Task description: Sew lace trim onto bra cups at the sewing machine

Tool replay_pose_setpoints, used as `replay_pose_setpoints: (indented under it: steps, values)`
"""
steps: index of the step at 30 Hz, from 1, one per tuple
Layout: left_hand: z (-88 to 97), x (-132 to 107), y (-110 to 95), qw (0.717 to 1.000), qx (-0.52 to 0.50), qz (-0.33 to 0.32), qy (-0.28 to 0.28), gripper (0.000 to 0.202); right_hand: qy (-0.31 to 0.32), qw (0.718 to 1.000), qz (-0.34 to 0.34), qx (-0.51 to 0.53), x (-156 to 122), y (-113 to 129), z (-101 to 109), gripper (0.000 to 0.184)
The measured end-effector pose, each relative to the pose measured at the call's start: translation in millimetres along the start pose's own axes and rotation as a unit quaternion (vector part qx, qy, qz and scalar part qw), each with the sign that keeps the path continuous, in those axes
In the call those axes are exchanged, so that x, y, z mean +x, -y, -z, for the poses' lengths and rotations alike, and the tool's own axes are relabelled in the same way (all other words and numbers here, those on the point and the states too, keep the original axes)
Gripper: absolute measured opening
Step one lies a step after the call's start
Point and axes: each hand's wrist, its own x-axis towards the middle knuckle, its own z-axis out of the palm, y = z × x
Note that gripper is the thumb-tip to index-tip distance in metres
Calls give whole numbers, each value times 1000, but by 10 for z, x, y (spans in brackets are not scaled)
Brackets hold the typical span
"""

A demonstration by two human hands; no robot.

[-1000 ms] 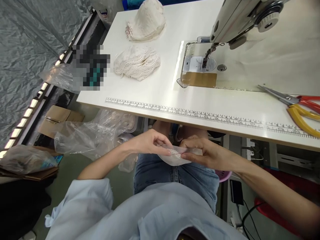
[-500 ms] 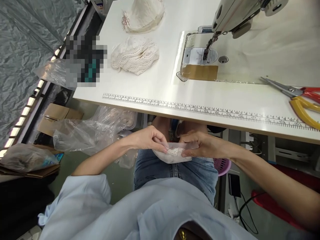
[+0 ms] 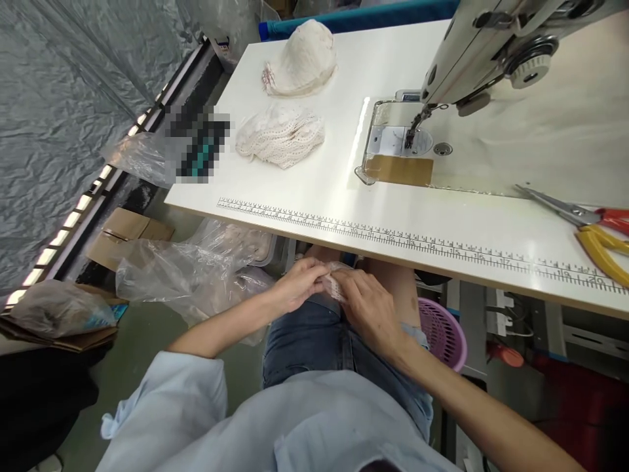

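Observation:
Over my lap, just below the table's front edge, both hands are on a small piece of white eyelet lace fabric (image 3: 334,286). My left hand (image 3: 301,283) pinches its left end between thumb and fingers. My right hand (image 3: 369,303) lies over the right side with curled fingers, covering much of the cloth. Up on the white table (image 3: 295,196), a bunched heap of white eyelet lace (image 3: 282,136) lies left of the sewing machine (image 3: 472,72). Behind it sits a cream cloth piece like a cap (image 3: 305,59) with reddish threads at one corner.
Scissors (image 3: 584,216) with red and yellow handles lie at the table's right front. A printed ruler (image 3: 393,238) runs along the front edge. Below are a purple basket (image 3: 442,334), clear plastic bags (image 3: 181,269) and a cardboard box (image 3: 130,229).
The lace fabric, spread between both hands before, is now bunched and mostly covered. My right hand has moved left and turned over it. The camera view has shifted.

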Motion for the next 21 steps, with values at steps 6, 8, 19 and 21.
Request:
replay_pose_setpoints:
  steps: [6,8,19,21]
  values:
    - [324,-161,-74,922,344,-178,-11,36,123,924,-132,338,26,-271,194,24]
    - [333,-184,-82,886,401,-229,41,52,128,894,-184,387,47,-264,275,28]
    - [206,-161,-99,922,337,-80,175,31,167,781,-296,524,-151,-358,375,53]
    - [241,-156,-99,924,323,-68,195,29,185,773,-277,541,-154,-365,376,42]
